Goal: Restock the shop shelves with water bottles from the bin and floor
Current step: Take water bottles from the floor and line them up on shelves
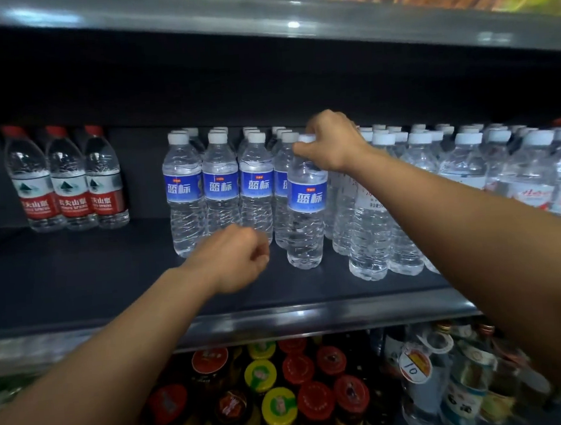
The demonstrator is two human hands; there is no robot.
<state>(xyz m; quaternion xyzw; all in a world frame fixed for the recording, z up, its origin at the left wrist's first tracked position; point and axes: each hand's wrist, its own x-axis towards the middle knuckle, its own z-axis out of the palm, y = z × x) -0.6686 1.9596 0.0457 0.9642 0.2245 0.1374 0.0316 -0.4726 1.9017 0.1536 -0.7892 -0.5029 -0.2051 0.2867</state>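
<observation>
Nearest, below the dark grey metal shelf (78,286), stand jars with red and yellow lids (279,408); a round tag there reads "10". Above the shelf's front edge the left hand (234,260) hovers with fingers loosely curled, holding nothing. Further in, the right hand (329,141) grips the white cap of a clear plastic water bottle with a blue "蓝标" label (307,207), upright on the shelf. Behind it stand matching blue-label bottles (221,186). At the shelf's left rear, 3 red-capped "农夫山泉" bottles (68,184).
</observation>
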